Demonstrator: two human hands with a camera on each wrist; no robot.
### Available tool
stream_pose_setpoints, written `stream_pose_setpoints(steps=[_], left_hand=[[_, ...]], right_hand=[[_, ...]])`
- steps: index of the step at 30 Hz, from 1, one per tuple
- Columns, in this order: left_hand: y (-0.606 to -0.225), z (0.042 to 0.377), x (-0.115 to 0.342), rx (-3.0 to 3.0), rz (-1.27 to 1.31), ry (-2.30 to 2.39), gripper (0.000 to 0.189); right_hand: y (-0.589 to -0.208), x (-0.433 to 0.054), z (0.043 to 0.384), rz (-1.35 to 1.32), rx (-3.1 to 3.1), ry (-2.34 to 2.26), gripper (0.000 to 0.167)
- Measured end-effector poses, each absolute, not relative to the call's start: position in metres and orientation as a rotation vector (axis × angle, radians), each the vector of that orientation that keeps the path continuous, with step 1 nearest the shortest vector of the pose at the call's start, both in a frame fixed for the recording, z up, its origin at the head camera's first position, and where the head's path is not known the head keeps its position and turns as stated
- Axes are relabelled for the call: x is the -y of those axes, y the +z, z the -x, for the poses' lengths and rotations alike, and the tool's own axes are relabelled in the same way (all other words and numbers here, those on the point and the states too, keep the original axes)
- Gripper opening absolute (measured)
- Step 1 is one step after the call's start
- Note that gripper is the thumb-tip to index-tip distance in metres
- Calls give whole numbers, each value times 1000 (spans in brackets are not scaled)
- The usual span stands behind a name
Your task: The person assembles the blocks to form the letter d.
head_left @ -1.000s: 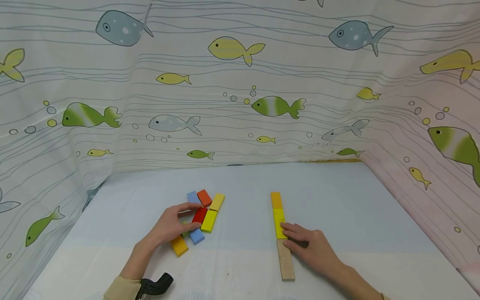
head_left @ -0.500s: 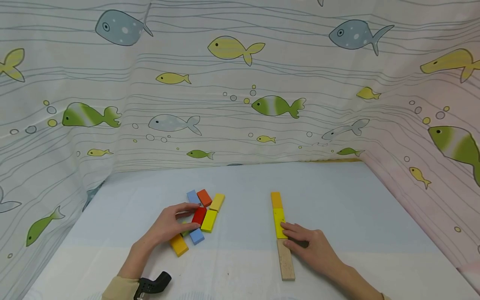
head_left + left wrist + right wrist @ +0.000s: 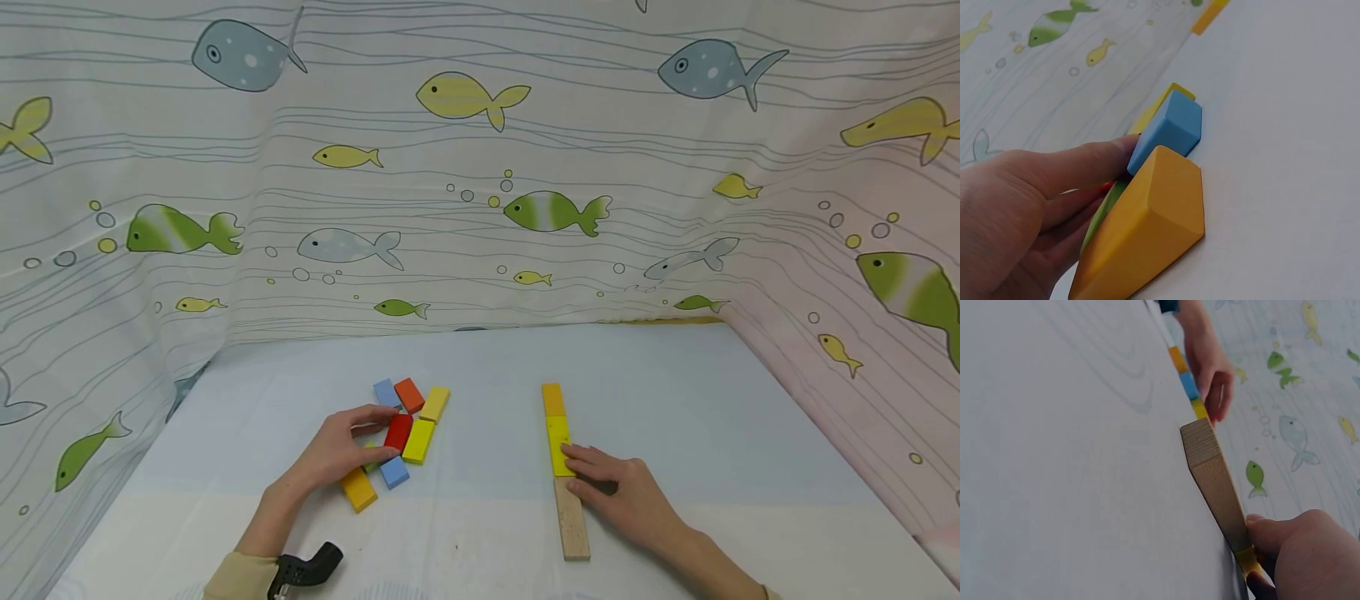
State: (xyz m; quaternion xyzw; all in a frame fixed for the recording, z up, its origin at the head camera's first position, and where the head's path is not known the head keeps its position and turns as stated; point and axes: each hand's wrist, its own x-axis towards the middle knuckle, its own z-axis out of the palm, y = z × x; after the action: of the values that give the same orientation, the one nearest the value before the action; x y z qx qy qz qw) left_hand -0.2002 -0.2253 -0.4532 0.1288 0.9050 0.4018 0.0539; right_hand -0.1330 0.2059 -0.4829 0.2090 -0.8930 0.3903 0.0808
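Note:
My left hand (image 3: 337, 447) pinches a red block (image 3: 399, 432) in the loose cluster at left, thumb at its near end and fingertips at its far end. Close by my thumb lie a blue block (image 3: 1171, 128), an orange block (image 3: 1147, 225) and a partly hidden green block (image 3: 1105, 215). At right, an orange block (image 3: 552, 400), a bright yellow block (image 3: 558, 435) and a longer plain wood block (image 3: 572, 525) lie end to end. My right hand (image 3: 632, 493) touches this row from its right side, fingertips on the yellow block and thumb at the wood block's far end.
Beyond and right of the red block are another blue block (image 3: 386, 392), an orange-red block (image 3: 409, 396), a pale yellow block (image 3: 435, 405) and a bright yellow one (image 3: 418, 442). A fish-patterned curtain (image 3: 465, 250) surrounds the white table (image 3: 480, 467).
Almost nothing moves. My left wrist and sleeve have shifted very slightly left since the earliest frame; the row and my right hand look unmoved.

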Motion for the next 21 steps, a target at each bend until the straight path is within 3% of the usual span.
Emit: stream_pose_setpoints(steps=[21], left_hand=[[-445,199,227,-2777,-359,1294,61]], right_hand=[[-480,-205,133,-635,2654,1141,36]])
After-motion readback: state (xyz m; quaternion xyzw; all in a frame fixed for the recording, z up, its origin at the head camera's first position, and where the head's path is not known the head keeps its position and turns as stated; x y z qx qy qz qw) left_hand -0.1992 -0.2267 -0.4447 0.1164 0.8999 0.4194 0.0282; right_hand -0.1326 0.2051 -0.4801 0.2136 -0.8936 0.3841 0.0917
